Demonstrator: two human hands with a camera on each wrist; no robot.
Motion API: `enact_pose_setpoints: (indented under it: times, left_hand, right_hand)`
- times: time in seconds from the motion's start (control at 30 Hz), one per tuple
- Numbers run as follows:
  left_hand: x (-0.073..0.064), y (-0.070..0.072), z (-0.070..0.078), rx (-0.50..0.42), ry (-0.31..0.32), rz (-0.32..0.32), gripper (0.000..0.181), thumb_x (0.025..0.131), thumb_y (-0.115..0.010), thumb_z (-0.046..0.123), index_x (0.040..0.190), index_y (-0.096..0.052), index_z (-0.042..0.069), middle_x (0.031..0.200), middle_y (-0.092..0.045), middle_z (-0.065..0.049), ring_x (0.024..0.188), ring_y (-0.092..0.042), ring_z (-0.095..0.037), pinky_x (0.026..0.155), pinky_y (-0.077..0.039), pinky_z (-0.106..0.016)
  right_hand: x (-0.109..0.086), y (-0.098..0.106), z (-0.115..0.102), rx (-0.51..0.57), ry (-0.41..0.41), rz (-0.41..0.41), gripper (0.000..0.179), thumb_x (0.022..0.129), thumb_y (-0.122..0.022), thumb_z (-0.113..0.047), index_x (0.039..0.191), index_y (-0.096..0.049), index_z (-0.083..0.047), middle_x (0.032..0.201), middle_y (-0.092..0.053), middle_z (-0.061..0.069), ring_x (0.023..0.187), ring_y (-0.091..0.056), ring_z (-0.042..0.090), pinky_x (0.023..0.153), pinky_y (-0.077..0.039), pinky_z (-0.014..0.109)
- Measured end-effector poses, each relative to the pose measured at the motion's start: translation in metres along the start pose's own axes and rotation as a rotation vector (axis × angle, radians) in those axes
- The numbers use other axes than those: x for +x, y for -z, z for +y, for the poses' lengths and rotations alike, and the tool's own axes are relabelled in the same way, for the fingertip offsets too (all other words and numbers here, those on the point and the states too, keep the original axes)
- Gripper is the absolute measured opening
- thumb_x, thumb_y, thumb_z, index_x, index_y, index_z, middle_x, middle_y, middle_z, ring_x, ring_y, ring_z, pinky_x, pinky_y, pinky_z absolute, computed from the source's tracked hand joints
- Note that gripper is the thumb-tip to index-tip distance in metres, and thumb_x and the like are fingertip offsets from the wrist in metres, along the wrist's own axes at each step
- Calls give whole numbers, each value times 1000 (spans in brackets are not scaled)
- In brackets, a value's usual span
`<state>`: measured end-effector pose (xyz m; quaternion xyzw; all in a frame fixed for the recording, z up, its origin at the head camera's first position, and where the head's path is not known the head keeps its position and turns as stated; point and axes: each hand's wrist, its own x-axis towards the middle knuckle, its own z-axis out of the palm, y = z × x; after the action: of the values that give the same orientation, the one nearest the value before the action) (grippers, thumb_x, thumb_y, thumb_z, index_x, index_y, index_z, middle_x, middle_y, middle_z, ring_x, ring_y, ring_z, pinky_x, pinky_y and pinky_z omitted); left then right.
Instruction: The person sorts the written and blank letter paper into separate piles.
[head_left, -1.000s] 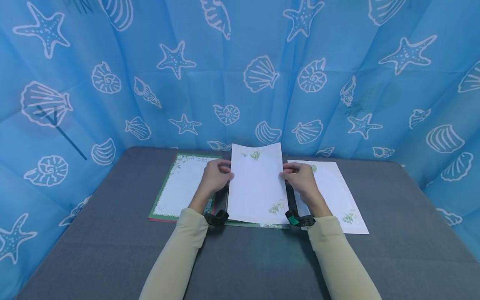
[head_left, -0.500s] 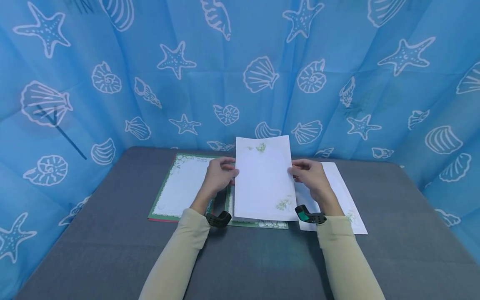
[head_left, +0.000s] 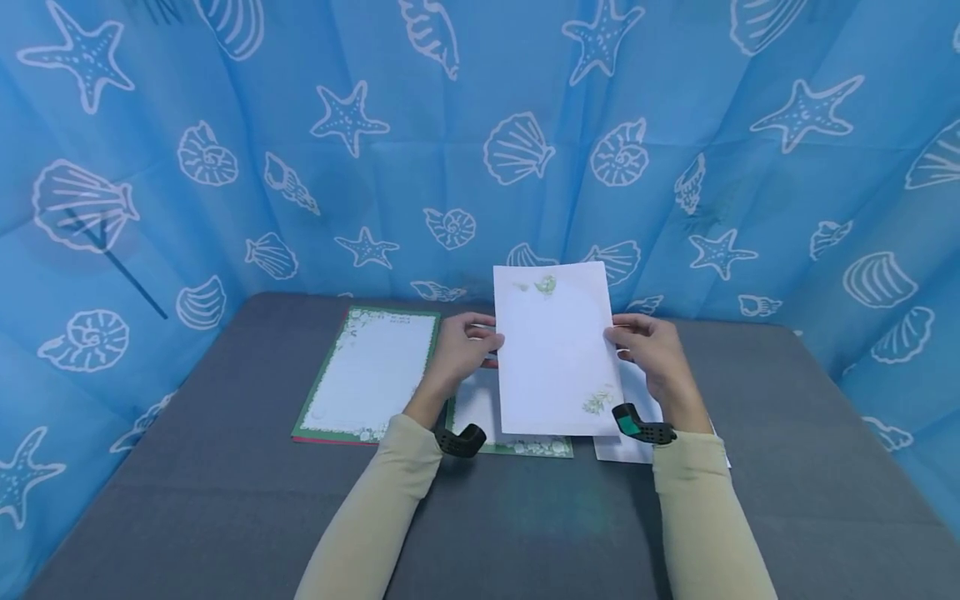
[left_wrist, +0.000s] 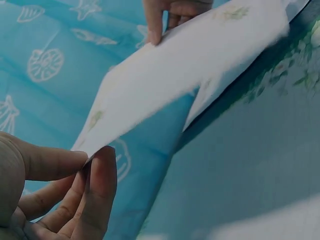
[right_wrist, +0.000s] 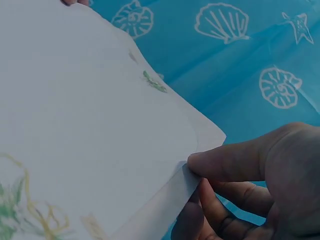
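Observation:
A white sheet of paper [head_left: 555, 350] with small green leaf prints is held up off the table between both hands. My left hand [head_left: 463, 346] pinches its left edge; in the left wrist view the thumb and index finger [left_wrist: 104, 180] meet on the paper's corner. On the other side my right hand [head_left: 654, 354] pinches the right edge, thumb on top in the right wrist view, fingers beneath. Below the raised sheet lies a green-bordered sheet [head_left: 525, 447], mostly hidden by it. A second white sheet [head_left: 637, 379] lies on the table, partly covered by the right hand and forearm.
To the left, a stack topped by a green-bordered white sheet [head_left: 371, 375] lies on the grey table [head_left: 225, 500], a red edge showing under it. A blue curtain [head_left: 420, 167] with shells and starfish hangs behind the table. Each wrist wears a black band.
Both hands have lifted the white sheet and carried it to the right. More of the green-bordered sheet beneath shows at left, while the white sheet at right is more covered.

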<state>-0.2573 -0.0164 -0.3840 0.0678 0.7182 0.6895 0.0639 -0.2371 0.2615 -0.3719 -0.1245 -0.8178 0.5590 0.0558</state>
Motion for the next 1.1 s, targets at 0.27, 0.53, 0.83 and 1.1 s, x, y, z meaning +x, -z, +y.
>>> enact_pose_setpoints:
  times: [0.27, 0.53, 0.83, 1.1]
  left_hand:
    - [7, -31, -6, -16, 21, -28, 28, 96, -67, 2, 123, -65, -1, 103, -66, -17, 83, -69, -25, 73, -60, -41]
    - [15, -64, -8, 55, 84, 5, 26, 92, -71, 1, 118, -68, 2, 93, -68, -11, 71, -70, -21, 66, -60, -37]
    - [21, -94, -16, 339, 51, 63, 21, 89, -76, 6, 109, -72, 5, 70, -69, 3, 58, -69, -14, 76, -55, -32]
    - [20, -110, -17, 556, 90, 33, 18, 87, -77, 12, 104, -73, 6, 70, -66, 1, 75, -63, -19, 78, -53, -38]
  right_hand:
    - [6, 21, 12, -19, -118, 78, 40, 97, -69, -23, 133, -65, -5, 130, -59, 14, 104, -57, 26, 87, -52, 33]
    - [-3, 36, 9, -83, -195, 147, 43, 99, -63, -23, 137, -62, -2, 138, -54, 19, 104, -53, 26, 74, -49, 26]
    - [-1, 41, 17, -150, -279, 207, 40, 101, -56, -12, 138, -59, 4, 144, -47, 26, 120, -45, 38, 99, -43, 50]
    - [0, 46, 25, -254, -307, 220, 38, 98, -56, -9, 132, -61, 8, 145, -45, 32, 131, -39, 47, 108, -30, 65]
